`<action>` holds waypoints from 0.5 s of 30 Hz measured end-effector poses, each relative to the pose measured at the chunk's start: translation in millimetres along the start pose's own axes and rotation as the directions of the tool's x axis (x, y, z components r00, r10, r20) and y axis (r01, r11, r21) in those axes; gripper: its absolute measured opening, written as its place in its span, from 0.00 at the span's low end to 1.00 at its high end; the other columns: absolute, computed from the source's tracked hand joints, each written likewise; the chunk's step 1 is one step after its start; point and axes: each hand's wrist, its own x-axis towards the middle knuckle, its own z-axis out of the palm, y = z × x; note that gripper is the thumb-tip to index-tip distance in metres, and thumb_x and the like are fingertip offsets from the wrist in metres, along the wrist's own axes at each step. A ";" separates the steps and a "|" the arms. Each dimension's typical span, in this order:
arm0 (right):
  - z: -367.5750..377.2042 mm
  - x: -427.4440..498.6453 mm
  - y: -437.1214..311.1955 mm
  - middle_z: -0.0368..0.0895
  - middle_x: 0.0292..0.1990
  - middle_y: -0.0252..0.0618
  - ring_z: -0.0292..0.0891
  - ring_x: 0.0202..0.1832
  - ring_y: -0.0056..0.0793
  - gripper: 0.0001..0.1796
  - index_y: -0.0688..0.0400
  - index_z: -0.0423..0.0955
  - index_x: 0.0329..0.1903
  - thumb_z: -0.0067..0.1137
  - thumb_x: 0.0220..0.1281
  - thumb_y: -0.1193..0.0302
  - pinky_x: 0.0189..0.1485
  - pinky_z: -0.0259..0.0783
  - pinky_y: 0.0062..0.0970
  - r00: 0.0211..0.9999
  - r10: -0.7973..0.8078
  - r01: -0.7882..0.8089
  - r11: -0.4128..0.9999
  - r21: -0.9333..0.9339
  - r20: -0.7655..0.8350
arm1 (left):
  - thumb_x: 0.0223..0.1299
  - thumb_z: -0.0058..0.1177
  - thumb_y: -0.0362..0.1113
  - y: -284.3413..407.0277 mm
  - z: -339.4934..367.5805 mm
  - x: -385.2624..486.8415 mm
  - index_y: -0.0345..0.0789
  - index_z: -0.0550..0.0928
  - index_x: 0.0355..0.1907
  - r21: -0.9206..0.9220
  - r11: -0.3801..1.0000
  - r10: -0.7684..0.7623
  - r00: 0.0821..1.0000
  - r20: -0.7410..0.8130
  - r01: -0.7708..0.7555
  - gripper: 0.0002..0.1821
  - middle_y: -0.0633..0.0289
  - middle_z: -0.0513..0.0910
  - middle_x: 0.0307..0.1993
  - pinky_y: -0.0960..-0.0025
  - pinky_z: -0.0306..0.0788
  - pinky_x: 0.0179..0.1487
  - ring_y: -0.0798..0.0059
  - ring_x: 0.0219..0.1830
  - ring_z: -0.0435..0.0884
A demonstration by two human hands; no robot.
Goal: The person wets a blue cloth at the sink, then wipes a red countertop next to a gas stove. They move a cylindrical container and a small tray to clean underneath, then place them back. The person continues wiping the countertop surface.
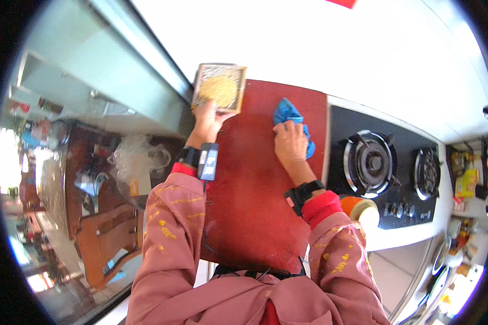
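My left hand [207, 124] grips the near edge of a shallow rectangular box [242, 90] with a yellowish, fine-textured patch inside; what this is cannot be told. The box is at the far left corner of a dark red surface [252, 178], by the wall. On the right part of that surface, my right hand [291, 142] presses down on a crumpled blue cloth [286, 111], its fingers curled over it. Cloth shows beyond the fingers and along the hand's right side. Both wrists carry black straps with small devices.
A black gas hob [337, 134] with round burners lies to the right. An orange container with a pale top [368, 213] stands beside my right sleeve. Glass panels [146, 81] border the left side, with wooden furniture [105, 243] visible beyond. A white wall rises behind.
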 end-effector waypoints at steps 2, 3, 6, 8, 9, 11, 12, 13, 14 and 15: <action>0.0 -9.6 -3.5 0.74 0.40 0.33 0.71 0.47 0.40 0.07 0.45 0.80 0.38 0.58 0.55 0.70 0.44 0.75 0.39 1.000 0.014 -0.014 1.000 -0.017 0.003 | 0.64 0.43 0.24 -0.5 -0.8 -9.8 0.34 0.65 0.67 0.058 0.997 0.043 0.997 0.069 -0.047 0.26 0.50 0.73 0.63 0.30 0.69 0.61 0.50 0.65 0.73; -0.1 -14.5 -5.4 0.74 0.40 0.34 0.71 0.47 0.40 0.07 0.45 0.80 0.38 0.58 0.56 0.70 0.44 0.75 0.39 1.000 0.009 -0.009 1.000 -0.017 0.000 | 0.64 0.43 0.24 -0.4 -1.0 -15.3 0.34 0.65 0.67 0.110 0.991 0.060 0.992 0.108 -0.072 0.27 0.50 0.74 0.63 0.29 0.69 0.61 0.49 0.64 0.73; -1.6 -29.8 -12.1 0.73 0.40 0.34 0.71 0.47 0.40 0.06 0.47 0.79 0.37 0.58 0.56 0.70 0.43 0.73 0.39 0.999 -0.021 0.020 0.999 -0.034 -0.025 | 0.63 0.45 0.25 -0.3 10.9 -22.6 0.31 0.67 0.65 0.157 0.984 -0.084 0.996 0.013 0.081 0.26 0.46 0.76 0.59 0.28 0.70 0.58 0.47 0.61 0.76; -4.4 -39.8 -18.0 0.73 0.40 0.34 0.70 0.47 0.39 0.07 0.48 0.79 0.38 0.57 0.56 0.69 0.41 0.72 0.38 1.000 -0.012 0.012 0.999 -0.051 0.000 | 0.63 0.45 0.25 -6.7 26.5 -29.3 0.31 0.67 0.65 0.199 0.970 -0.153 0.986 0.067 0.137 0.25 0.46 0.77 0.59 0.27 0.70 0.58 0.47 0.61 0.76; -6.4 -45.7 -20.9 0.72 0.40 0.34 0.70 0.47 0.39 0.07 0.48 0.79 0.38 0.57 0.56 0.69 0.41 0.72 0.38 0.999 -0.001 0.002 0.999 -0.042 0.035 | 0.63 0.45 0.25 -11.7 36.4 -33.8 0.31 0.67 0.64 0.222 0.962 -0.183 0.980 0.082 0.161 0.25 0.46 0.77 0.58 0.26 0.69 0.58 0.47 0.61 0.76; -12.0 -59.0 -23.9 0.71 0.41 0.34 0.69 0.47 0.38 0.07 0.49 0.78 0.39 0.55 0.56 0.68 0.39 0.71 0.36 0.998 -0.035 0.036 0.999 -0.030 0.054 | 0.65 0.42 0.26 -27.9 62.6 -44.3 0.32 0.66 0.65 0.201 0.960 -0.221 0.967 0.126 0.193 0.24 0.46 0.75 0.60 0.25 0.66 0.60 0.45 0.63 0.74; -14.5 -66.3 -27.6 0.71 0.41 0.34 0.68 0.48 0.37 0.07 0.49 0.78 0.38 0.55 0.57 0.67 0.39 0.70 0.36 0.997 -0.067 0.069 0.996 -0.052 0.040 | 0.66 0.42 0.26 -33.2 76.2 -47.4 0.32 0.66 0.66 0.200 0.949 -0.266 0.958 0.105 0.242 0.24 0.46 0.74 0.62 0.24 0.66 0.60 0.45 0.64 0.72; -17.8 -74.4 -27.4 0.71 0.42 0.34 0.67 0.49 0.36 0.07 0.49 0.78 0.38 0.54 0.58 0.66 0.39 0.68 0.36 0.994 -0.075 0.079 0.996 -0.045 0.078 | 0.67 0.43 0.27 -41.6 93.5 -51.0 0.33 0.65 0.66 0.194 0.935 -0.318 0.944 0.093 0.296 0.24 0.46 0.72 0.63 0.23 0.65 0.61 0.44 0.66 0.70; -20.3 -81.3 -27.7 0.71 0.42 0.33 0.66 0.49 0.36 0.07 0.49 0.78 0.38 0.53 0.58 0.66 0.40 0.68 0.36 0.994 -0.098 0.101 0.993 -0.061 0.053 | 0.67 0.42 0.27 -50.3 109.0 -56.2 0.33 0.64 0.67 0.223 0.925 -0.341 0.932 0.125 0.309 0.25 0.45 0.70 0.65 0.23 0.64 0.61 0.44 0.68 0.67; -22.4 -88.0 -27.5 0.72 0.43 0.33 0.66 0.50 0.35 0.08 0.48 0.78 0.39 0.53 0.58 0.65 0.41 0.68 0.36 0.993 -0.098 0.102 0.993 -0.057 0.071 | 0.66 0.43 0.27 -59.3 124.1 -62.3 0.34 0.64 0.68 0.203 0.930 -0.334 0.936 0.116 0.306 0.26 0.46 0.71 0.64 0.24 0.65 0.61 0.44 0.67 0.69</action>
